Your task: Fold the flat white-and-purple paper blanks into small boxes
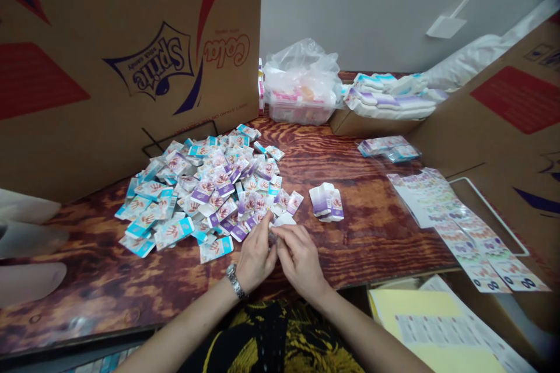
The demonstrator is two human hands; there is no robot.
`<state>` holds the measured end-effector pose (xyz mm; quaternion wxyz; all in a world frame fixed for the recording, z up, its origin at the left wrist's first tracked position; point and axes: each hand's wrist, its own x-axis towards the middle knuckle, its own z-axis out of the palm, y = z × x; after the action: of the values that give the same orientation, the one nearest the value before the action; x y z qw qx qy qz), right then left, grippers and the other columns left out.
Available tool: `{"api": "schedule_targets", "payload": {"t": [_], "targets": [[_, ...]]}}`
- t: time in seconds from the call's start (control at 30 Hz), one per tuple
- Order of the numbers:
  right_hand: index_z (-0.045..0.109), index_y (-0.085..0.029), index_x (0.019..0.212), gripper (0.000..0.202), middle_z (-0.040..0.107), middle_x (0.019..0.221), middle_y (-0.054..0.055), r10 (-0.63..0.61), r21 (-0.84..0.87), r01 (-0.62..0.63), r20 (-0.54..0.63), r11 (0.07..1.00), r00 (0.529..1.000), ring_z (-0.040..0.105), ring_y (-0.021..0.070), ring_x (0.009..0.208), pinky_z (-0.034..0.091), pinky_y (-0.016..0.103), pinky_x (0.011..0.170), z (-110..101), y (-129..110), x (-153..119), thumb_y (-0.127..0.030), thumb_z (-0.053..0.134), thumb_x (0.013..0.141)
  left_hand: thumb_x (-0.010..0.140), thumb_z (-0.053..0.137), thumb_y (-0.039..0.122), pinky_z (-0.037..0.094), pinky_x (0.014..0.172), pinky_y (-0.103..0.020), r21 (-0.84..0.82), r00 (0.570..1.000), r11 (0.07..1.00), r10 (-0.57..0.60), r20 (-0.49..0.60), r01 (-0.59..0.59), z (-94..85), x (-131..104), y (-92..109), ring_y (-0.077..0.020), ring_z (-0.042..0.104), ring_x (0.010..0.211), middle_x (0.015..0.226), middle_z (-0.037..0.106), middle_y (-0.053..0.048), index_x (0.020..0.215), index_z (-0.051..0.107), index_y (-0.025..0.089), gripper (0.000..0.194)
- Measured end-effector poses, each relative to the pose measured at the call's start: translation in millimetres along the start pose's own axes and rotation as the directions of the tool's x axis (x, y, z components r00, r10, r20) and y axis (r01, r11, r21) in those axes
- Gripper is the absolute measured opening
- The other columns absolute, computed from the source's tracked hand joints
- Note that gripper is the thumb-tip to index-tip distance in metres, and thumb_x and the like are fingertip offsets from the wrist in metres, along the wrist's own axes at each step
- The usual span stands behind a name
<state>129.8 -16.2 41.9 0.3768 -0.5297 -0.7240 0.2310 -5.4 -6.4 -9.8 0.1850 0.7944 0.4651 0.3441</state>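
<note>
My left hand, with a metal watch on its wrist, and my right hand meet close together near the table's front edge. Between their closed fingertips is a small carton, of which a white part shows; the fingers hide the rest. Just beyond and to the left spreads a large heap of small cartons, white with blue or purple ends and a printed hand picture. Right of my hands lies a small group of purple-and-white cartons, overlapping each other.
Large cardboard boxes stand at left and right of the wooden table. At the back are a bagged plastic tub and an open box of flat cartons. Printed sticker sheets lie at right; yellow paper is below.
</note>
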Motion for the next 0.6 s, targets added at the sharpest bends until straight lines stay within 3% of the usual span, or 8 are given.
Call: {"api": "schedule_targets", "payload": {"t": [0.1, 0.2, 0.3, 0.37, 0.4, 0.47, 0.53, 0.6], "targets": [[0.056, -0.021, 0.118, 0.033, 0.063, 0.106, 0.008, 0.012, 0.07, -0.015, 0.04, 0.997, 0.999, 0.057, 0.02, 0.099, 0.046, 0.035, 0.088, 0.4, 6.0, -0.8, -0.017, 0.044, 0.088, 0.085, 0.041, 0.013, 0.046, 0.095, -0.041, 0.042, 1.0, 0.999, 0.014, 0.021, -0.015, -7.2, 13.2, -1.8, -0.0245, 0.047, 0.12, 0.132, 0.045, -0.019, 0.143, 0.008, 0.012, 0.067], [0.045, -0.022, 0.129, 0.039, 0.061, 0.113, 0.008, 0.142, 0.166, -0.142, 0.012, 0.976, 0.99, 0.059, 0.019, 0.1, 0.049, 0.031, 0.084, -4.5, 22.5, 5.2, -0.025, 0.045, 0.09, 0.086, 0.043, 0.015, 0.044, 0.096, -0.044, 0.187, 0.995, 0.979, 0.089, -0.035, -0.081, -34.3, 51.1, -5.0, -0.0275, 0.045, 0.121, 0.131, 0.046, -0.02, 0.143, 0.011, 0.01, 0.066], [0.051, -0.021, 0.123, 0.034, 0.062, 0.109, 0.008, 0.181, 0.086, -0.179, -0.014, 0.98, 0.983, 0.06, 0.0192, 0.096, 0.05, 0.03, 0.08, -9.1, 46.1, 9.0, -0.029, 0.045, 0.09, 0.085, 0.054, 0.027, 0.027, 0.105, -0.056, 0.35, 0.953, 0.936, 0.131, -0.275, -0.028, -69.0, 92.2, -4.7, -0.0364, 0.018, 0.135, 0.146, 0.02, -0.023, 0.143, 0.009, 0.009, 0.076], [0.057, -0.02, 0.115, 0.029, 0.064, 0.102, 0.008, 0.154, -0.079, -0.15, 0.048, 0.986, 0.987, 0.061, 0.0199, 0.093, 0.05, 0.032, 0.08, -8.8, 62.3, 6.0, -0.028, 0.047, 0.088, 0.083, 0.057, 0.032, 0.02, 0.106, -0.059, 0.378, 0.926, 0.925, 0.178, -0.332, -0.042, -79.2, 101.0, -1.3, -0.0387, 0.006, 0.137, 0.15, 0.005, -0.021, 0.143, 0.009, 0.011, 0.08], [0.059, -0.02, 0.112, 0.028, 0.064, 0.1, 0.008, 0.146, -0.178, -0.128, 0.089, 0.976, 0.985, 0.06, 0.0205, 0.092, 0.049, 0.033, 0.081, -7.4, 69.5, 2.9, -0.028, 0.049, 0.087, 0.084, 0.056, 0.032, 0.021, 0.106, -0.059, 0.37, 0.929, 0.926, 0.197, -0.313, -0.072, -77.2, 96.9, 0.5, -0.0379, 0.007, 0.137, 0.15, 0.005, -0.019, 0.143, 0.01, 0.013, 0.077], [0.061, -0.021, 0.11, 0.028, 0.064, 0.102, 0.009, 0.147, -0.361, -0.084, 0.152, 0.929, 0.977, 0.059, 0.0225, 0.095, 0.048, 0.034, 0.082, -2.5, 80.7, -5.4, -0.031, 0.054, 0.085, 0.087, 0.051, 0.026, 0.03, 0.105, -0.053, 0.314, 0.956, 0.937, 0.222, -0.191, -0.154, -59.3, 73.3, 2.4, -0.0329, 0.022, 0.135, 0.147, 0.02, -0.018, 0.142, 0.016, 0.016, 0.066], [0.061, -0.021, 0.111, 0.031, 0.062, 0.106, 0.01, 0.155, -0.489, -0.05, 0.176, 0.871, 0.972, 0.057, 0.0244, 0.099, 0.047, 0.036, 0.084, 3.7, 86.8, -13.7, -0.035, 0.057, 0.083, 0.088, 0.046, 0.021, 0.039, 0.101, -0.046, 0.232, 0.974, 0.946, 0.228, 0.019, -0.226, -30.1, 38.1, 0.2, -0.0274, 0.04, 0.125, 0.134, 0.042, -0.017, 0.138, 0.026, 0.015, 0.054], [0.06, -0.022, 0.113, 0.034, 0.061, 0.11, 0.01, 0.152, -0.556, -0.026, 0.182, 0.831, 0.971, 0.055, 0.0255, 0.099, 0.046, 0.037, 0.084, 9.7, 88.6, -19.6, -0.038, 0.058, 0.083, 0.089, 0.045, 0.022, 0.044, 0.096, -0.043, 0.21, 0.974, 0.956, 0.175, 0.146, -0.203, -0.7, 4.8, -6.1, -0.0266, 0.049, 0.115, 0.124, 0.051, -0.018, 0.133, 0.035, 0.012, 0.046]]}}
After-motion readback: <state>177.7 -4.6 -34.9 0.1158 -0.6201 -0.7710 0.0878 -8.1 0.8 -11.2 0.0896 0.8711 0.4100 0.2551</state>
